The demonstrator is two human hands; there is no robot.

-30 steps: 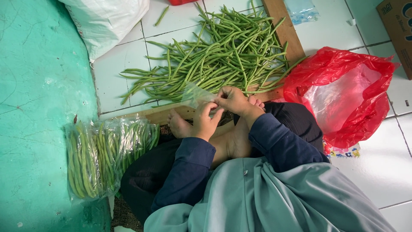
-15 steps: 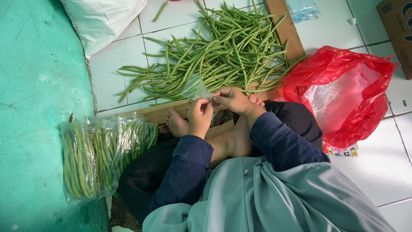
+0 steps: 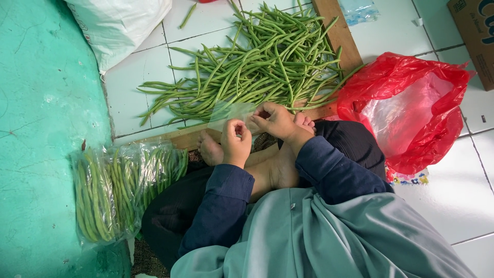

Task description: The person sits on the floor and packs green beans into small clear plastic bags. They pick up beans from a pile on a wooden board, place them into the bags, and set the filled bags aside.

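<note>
Fingers [image 3: 237, 129] of the left hand [image 3: 235, 144] are curled together, pinching one edge of a thin clear plastic bag [image 3: 231, 110]; those of the right hand [image 3: 277, 119] pinch the other edge, so the bag is stretched between both hands, just above the person's bare feet [image 3: 210, 149] and beside the loose pile of long green beans [image 3: 257, 67] on the white tiled floor [image 3: 139, 87]. As I judge it, the flimsy film could slip from the pinch or tear if pulled too hard, and the mouth may stick shut. Counted: one loose bean pile with one stray bean [image 3: 187, 15], roughly three filled clear packs of beans [image 3: 123, 190] lying side by side to the left, one crumpled red plastic bag [image 3: 411, 113], one white sack [image 3: 121, 25], one cardboard box [image 3: 476, 36].
</note>
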